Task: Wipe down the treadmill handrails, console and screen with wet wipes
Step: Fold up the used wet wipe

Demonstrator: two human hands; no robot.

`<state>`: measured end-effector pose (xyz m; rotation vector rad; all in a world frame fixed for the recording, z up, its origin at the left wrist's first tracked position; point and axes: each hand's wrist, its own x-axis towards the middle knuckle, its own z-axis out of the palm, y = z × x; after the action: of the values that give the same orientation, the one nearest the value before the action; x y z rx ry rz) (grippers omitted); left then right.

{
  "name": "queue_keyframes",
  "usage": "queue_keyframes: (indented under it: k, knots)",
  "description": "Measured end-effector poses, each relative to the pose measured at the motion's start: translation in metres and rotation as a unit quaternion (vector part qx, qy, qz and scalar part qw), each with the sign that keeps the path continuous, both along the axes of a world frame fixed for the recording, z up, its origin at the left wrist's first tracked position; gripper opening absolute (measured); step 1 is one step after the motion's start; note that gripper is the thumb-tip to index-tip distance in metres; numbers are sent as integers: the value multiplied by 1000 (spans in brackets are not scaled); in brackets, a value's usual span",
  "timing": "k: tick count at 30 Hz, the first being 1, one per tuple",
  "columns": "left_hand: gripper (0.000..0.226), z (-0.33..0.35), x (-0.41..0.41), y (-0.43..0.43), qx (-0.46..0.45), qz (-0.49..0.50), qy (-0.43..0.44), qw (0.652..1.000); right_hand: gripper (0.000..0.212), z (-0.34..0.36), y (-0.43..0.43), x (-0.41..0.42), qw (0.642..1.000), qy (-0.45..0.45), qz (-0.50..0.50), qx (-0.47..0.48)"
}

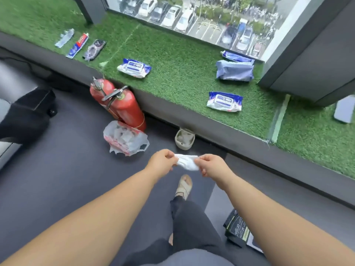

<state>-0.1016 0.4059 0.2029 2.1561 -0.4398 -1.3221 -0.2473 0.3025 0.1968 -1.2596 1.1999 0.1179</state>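
A white wet wipe [187, 162] is stretched between both hands above the dark floor. My left hand [162, 162] pinches its left end and my right hand [212, 166] pinches its right end. Two wet-wipe packs lie on the green turf ledge, one [224, 101] straight ahead and one [134, 68] farther left. Part of a black treadmill [25, 114] shows at the left edge; its handrails, console and screen are out of view.
Two red fire extinguishers [119, 104] stand against the ledge, with a plastic bag of used wipes [124, 139] and a small beige bin [184, 139] on the floor. A blue cloth pack [234, 71], tubes and a phone [344, 110] lie on the turf.
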Motion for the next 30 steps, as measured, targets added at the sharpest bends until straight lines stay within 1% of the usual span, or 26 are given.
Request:
queue_keyframes:
  k: [2, 4, 7, 9, 12, 14, 15, 17, 19, 20, 22, 24, 27, 30]
  knots:
    - [12, -29, 17, -25, 15, -6, 25, 1000, 15, -26, -21, 18, 1000, 25, -14, 2]
    - [11, -65, 31, -45, 41, -20, 41, 998, 14, -55, -40, 36, 998, 46, -37, 25]
    - [10, -126, 57, -73, 78, -39, 44, 995, 7, -105, -63, 66, 992, 62, -85, 68]
    - [10, -169, 78, -94, 93, -25, 42, 995, 5, -147, -77, 88, 988, 70, -110, 78]
    - [10, -242, 105, -124, 114, -26, 24, 993, 12, -219, -91, 114, 980, 104, -148, 81]
    - [9, -293, 118, -140, 127, -24, 31, 991, 16, -271, -98, 129, 970, 119, -192, 91]
    - [12, -313, 123, -148, 132, -19, 40, 990, 17, -296, -101, 135, 963, 130, -213, 103]
    - [26, -351, 128, -161, 130, 17, 87, 988, 16, -343, -107, 147, 948, 146, -249, 135]
    - [39, -380, 129, -173, 132, 49, 141, 980, 10, -378, -114, 155, 932, 136, -290, 169]
    - [41, -392, 130, -177, 134, 45, 155, 978, 11, -391, -118, 157, 930, 121, -299, 177]
    - [42, -409, 131, -185, 136, 1, 165, 977, 29, -410, -125, 155, 935, 86, -298, 171]
    - [42, -417, 131, -187, 148, -29, 168, 974, 37, -415, -129, 148, 941, 78, -287, 160]
    - [38, -409, 129, -190, 169, -55, 172, 969, 34, -397, -132, 136, 951, 94, -260, 140]
    - [33, -378, 125, -199, 171, -44, 182, 967, 27, -354, -135, 128, 957, 100, -244, 120]
